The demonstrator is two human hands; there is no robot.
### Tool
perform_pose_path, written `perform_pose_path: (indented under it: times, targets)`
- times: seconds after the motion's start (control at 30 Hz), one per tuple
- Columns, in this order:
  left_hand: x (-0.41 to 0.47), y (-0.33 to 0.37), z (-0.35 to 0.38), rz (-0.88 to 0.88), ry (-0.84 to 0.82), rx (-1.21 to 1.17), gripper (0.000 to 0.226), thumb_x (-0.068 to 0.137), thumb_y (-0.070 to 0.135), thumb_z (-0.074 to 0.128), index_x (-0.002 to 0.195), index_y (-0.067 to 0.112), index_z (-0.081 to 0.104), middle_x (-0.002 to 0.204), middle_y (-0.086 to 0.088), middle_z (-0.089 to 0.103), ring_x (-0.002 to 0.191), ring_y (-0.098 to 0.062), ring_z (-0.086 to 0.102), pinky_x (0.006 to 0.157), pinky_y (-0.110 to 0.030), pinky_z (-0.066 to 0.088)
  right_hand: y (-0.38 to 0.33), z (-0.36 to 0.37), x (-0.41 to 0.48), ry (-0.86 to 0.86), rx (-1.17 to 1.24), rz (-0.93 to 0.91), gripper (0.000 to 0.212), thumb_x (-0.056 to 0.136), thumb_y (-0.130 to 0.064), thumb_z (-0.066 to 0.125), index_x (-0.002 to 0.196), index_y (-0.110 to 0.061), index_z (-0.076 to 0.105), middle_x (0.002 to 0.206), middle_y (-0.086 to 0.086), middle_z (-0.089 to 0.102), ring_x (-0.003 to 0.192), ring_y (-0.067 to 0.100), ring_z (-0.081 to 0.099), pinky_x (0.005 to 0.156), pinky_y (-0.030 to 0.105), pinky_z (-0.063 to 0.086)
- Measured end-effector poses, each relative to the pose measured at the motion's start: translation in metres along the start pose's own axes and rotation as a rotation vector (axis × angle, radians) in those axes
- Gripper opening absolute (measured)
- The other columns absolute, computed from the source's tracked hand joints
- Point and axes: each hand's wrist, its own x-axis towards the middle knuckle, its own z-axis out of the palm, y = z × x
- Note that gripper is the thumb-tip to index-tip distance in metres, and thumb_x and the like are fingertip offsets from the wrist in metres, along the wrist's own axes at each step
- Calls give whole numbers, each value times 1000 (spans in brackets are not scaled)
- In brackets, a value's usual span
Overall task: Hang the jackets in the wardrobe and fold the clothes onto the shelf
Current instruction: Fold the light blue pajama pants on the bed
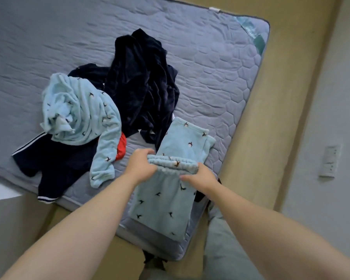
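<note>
I hold the pale blue fleece trousers with small dark bird prints (166, 197) by their gathered waistband, lifted above the near edge of the grey quilted mattress (220, 81); my left hand (140, 166) grips the band's left end with curled fingers, and my right hand (198, 178) pinches its right end; the legs lie folded toward the mattress's right edge. Just left sits the crumpled matching pale blue fleece top (79, 114), one sleeve reaching the near edge; under it lies a navy jacket with white stripes (55, 164) and a bit of red cloth (121, 147); behind, a heap of dark navy velvet garments (143, 85).
</note>
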Motion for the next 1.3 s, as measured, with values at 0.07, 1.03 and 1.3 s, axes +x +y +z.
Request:
perform_pose_path:
  times: [0.07,1.03,1.3]
  targets:
    - [50,14,8,7,-58,96,50,77,5,60,127,7,64,127,-16,57,121,-33,53,94,-33,44,-1,-20,43,-76,-43,12,48,74,-21,80,119,-27,66,107,-4,72,95,14,68,84,39,60]
    - [319,46,134,20,-214,-66,50,74,8,58,117,33,51,113,2,58,87,-16,59,65,-22,47,75,-72,264,355,218,146,24,74,-27,65,97,-22,63,116,2,51,88,19,62,76,36,56]
    - [340,57,158,-10,-274,50,57,74,17,61,130,22,52,114,2,61,102,-19,58,89,-28,48,91,-86,292,316,235,180,74,70,-25,63,140,-32,40,123,-8,58,106,18,60,91,41,54]
